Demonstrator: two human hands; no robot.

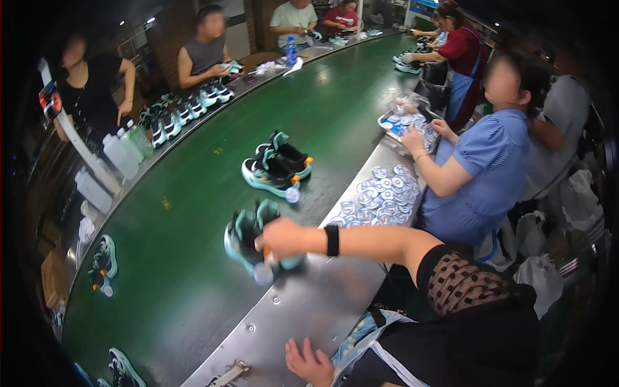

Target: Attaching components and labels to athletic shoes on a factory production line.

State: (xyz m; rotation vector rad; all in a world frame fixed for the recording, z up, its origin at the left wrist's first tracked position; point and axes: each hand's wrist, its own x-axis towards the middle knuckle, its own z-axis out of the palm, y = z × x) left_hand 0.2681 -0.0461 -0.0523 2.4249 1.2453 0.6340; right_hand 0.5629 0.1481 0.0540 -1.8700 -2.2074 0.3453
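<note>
My right hand (284, 238), a black band at its wrist, reaches over the green belt to the back of a black and mint sneaker pair (242, 238). Its fingers are closed at the heel of the nearer sneaker, by an orange tab; motion blurs the grip. Below that hand hangs a round pale tag (263, 274). Over the metal ledge, near the lower edge, my left hand (311, 362) is open with its fingers apart, holding nothing. Just beyond stands another sneaker pair (277, 168) with orange heel tabs and a round tag (293, 195).
The green belt (193, 251) curves around the metal ledge (277, 316). Many round tags (380, 197) lie heaped on the ledge. A co-worker in blue (477, 168) handles a tag tray (393, 129). More sneakers (104, 264) sit at left; plastic bottles (122, 155) line the far rim.
</note>
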